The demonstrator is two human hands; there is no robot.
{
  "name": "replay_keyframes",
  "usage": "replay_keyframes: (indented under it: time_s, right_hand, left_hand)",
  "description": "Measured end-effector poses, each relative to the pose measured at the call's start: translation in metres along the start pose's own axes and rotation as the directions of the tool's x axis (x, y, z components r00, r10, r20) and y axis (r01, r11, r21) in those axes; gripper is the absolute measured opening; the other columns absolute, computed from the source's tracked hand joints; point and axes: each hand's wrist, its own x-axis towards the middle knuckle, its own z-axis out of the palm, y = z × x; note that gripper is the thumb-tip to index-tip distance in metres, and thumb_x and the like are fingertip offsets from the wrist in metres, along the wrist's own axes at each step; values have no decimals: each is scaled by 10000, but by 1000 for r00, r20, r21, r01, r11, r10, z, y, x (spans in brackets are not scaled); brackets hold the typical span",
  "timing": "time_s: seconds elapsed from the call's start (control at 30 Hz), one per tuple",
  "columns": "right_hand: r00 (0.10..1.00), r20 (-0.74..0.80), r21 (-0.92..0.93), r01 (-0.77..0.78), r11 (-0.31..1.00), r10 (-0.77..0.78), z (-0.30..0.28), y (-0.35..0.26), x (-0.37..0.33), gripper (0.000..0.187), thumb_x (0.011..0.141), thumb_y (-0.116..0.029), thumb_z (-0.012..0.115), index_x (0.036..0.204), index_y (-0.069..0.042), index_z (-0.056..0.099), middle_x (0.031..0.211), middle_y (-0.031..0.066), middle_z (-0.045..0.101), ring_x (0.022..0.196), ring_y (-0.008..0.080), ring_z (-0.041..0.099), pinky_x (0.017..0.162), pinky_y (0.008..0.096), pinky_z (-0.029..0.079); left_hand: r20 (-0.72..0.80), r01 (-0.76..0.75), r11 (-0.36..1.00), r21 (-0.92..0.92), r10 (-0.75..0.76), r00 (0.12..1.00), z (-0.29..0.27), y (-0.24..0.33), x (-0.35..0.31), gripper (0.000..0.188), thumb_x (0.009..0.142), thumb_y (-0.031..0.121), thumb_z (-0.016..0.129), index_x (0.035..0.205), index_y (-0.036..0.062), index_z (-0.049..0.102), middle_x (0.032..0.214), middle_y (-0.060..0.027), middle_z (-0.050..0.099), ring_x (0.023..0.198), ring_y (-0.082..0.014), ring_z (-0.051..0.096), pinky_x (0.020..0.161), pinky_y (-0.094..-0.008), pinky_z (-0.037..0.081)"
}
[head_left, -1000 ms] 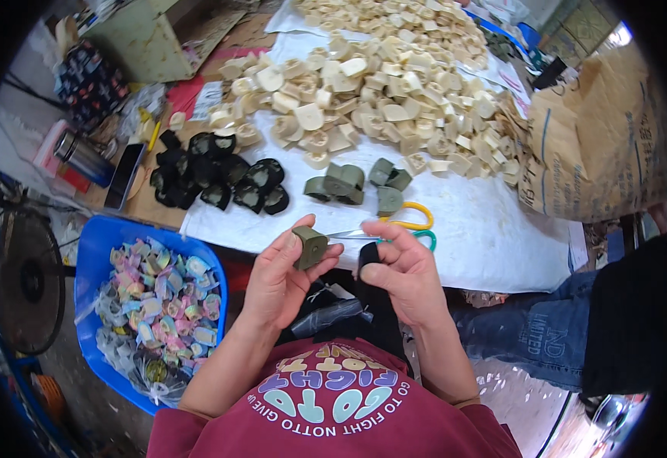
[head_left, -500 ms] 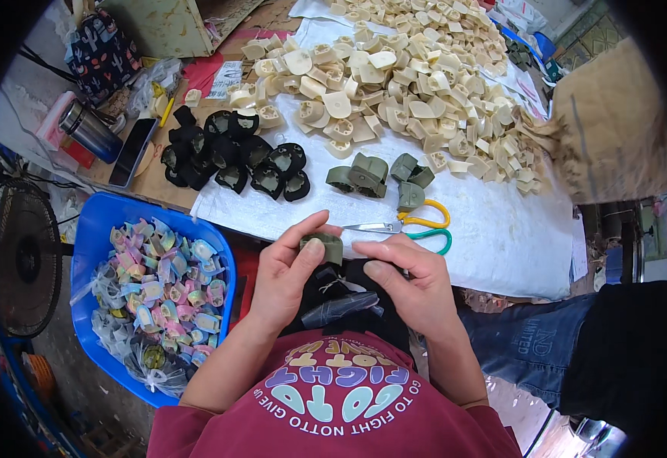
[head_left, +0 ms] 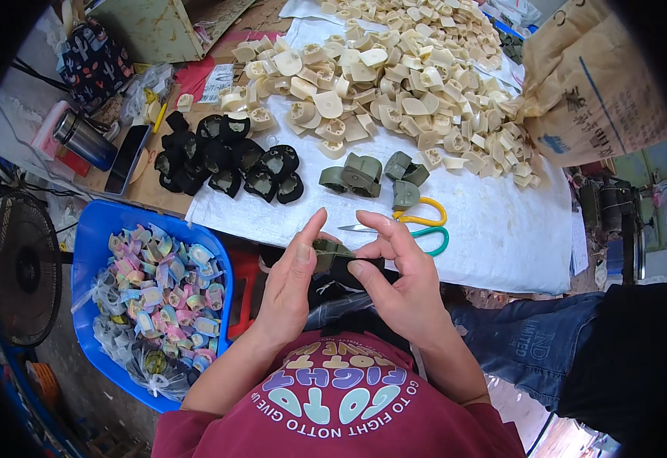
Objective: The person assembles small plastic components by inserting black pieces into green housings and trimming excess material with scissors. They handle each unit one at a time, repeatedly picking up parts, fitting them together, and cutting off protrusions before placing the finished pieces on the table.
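Observation:
My left hand (head_left: 289, 281) is closed around an olive-green shoe heel (head_left: 327, 258), which it holds over my lap, close to the table edge. My right hand (head_left: 408, 288) meets it from the other side, thumb and index finger pinched on a small black cloth piece (head_left: 365, 269) against the heel. My fingers partly hide both pieces. Just beyond my right hand, scissors (head_left: 417, 223) with one yellow and one green handle lie on the white sheet. Several loose olive-green heels (head_left: 361, 174) sit behind them, and a cluster of black-covered heels (head_left: 226, 156) rests to their left.
A large heap of cream heels (head_left: 394, 76) covers the far table beside a brown sack (head_left: 597, 84). At left are a phone (head_left: 127, 160), a steel flask (head_left: 85, 140) and a fan (head_left: 19, 263). A blue tub (head_left: 93, 305) holds pastel pieces. Someone's jeans-clad leg (head_left: 524, 336) is at right.
My right hand has come in to the green heel, which has tilted in my left hand. The brown sack at the far right has shifted and stands more upright.

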Motion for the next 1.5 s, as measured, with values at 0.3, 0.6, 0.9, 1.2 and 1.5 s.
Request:
replay_keyframes:
  time_s: [0.3, 0.6, 0.9, 1.2, 1.5]
  right_hand:
    - [1000, -5, -13, 3, 1000, -3, 0, -7, 1, 461, 834, 5, 605, 1276, -36, 479, 800, 121, 656, 722, 198, 642, 640, 297, 489]
    - [993, -77, -167, 78, 983, -92, 8, -5, -3, 449, 776, -24, 664, 1207, -33, 539, 781, 79, 624, 770, 247, 606, 752, 375, 461]
    - [911, -205, -325, 282, 903, -358, 5, 21, -23, 389, 724, -108, 772, 1075, -36, 620, 919, 89, 633, 894, 263, 596, 851, 375, 448]
    - [989, 114, 898, -142, 417, 92, 30, 32, -27, 489, 875, -194, 693, 1278, 24, 520, 1327, 123, 520, 1218, 188, 494, 1024, 347, 401]
    - [983, 70, 935, -124, 334, 168, 16, 44, -16, 208, 874, -123, 674, 1045, -6, 656, 1124, 79, 594, 1002, 163, 565, 919, 336, 437]
  left_hand:
    - [-10, 15, 997, 74, -15, 1000, 3, 10, -4, 526, 991, 217, 444, 1465, 24, 320, 1209, -73, 513, 1090, -124, 500, 950, -262, 390]
    - [-56, -68, 990, 123, 75, 996, 7, 2, -3, 580, 830, -42, 559, 1392, 5, 423, 1101, -68, 544, 967, -105, 533, 837, -236, 445]
    - [-104, -72, 988, -135, 58, 993, -3, 2, -1, 632, 808, -19, 682, 1388, 23, 434, 1188, -104, 587, 1035, -134, 564, 887, -256, 459]
    - [-63, -332, 943, 21, 333, 941, 15, 6, -5, 729, 792, -41, 699, 1429, 23, 350, 1336, -168, 504, 1205, -256, 536, 987, -353, 463]
    - [-49, -372, 926, 69, 375, 926, 14, 4, -7, 701, 730, -44, 761, 1355, 19, 452, 1191, -125, 582, 1129, -201, 568, 966, -319, 450]
